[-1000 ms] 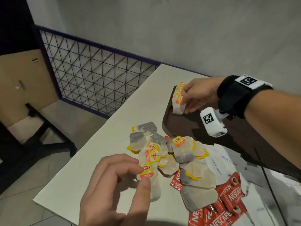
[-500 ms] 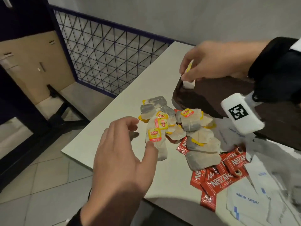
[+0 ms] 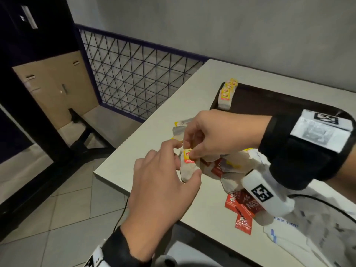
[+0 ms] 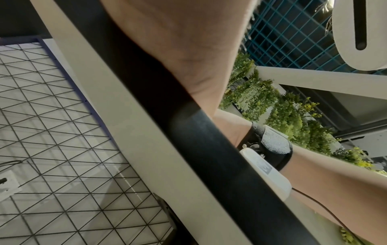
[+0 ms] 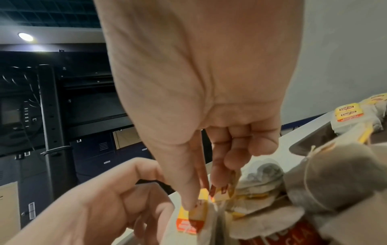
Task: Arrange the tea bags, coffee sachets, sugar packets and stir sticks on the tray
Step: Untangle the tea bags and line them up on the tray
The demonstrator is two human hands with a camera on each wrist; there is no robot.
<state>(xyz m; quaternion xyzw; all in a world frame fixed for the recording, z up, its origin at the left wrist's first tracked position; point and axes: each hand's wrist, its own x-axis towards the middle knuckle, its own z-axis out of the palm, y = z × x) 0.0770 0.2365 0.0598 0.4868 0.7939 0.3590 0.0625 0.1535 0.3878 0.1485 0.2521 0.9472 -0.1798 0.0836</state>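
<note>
My right hand (image 3: 189,154) pinches the yellow tag of a tea bag (image 3: 189,170) at the left end of the loose tea bag pile (image 3: 231,182). My left hand (image 3: 184,162) holds the same bag, thumb at its lower end and index finger near its top. The right wrist view shows the right hand (image 5: 201,199) on the tag, the tea bag (image 5: 188,220) and the left hand (image 5: 144,220) beside it. A row of tea bags (image 3: 227,93) stands in the dark brown tray's (image 3: 269,101) far left corner. Red coffee sachets (image 3: 241,207) and white sugar packets (image 3: 285,234) lie nearer me. No stir sticks show.
The white table (image 3: 192,89) ends just left of the pile, with tiled floor below. A metal grid fence (image 3: 134,79) and a cardboard box (image 3: 57,87) stand beyond the edge. A black cable (image 3: 317,201) crosses the sugar packets at the right.
My right hand left the tea bag row on the tray and came down to the loose pile, taking a bag's tag. My left hand closed in on that same bag.
</note>
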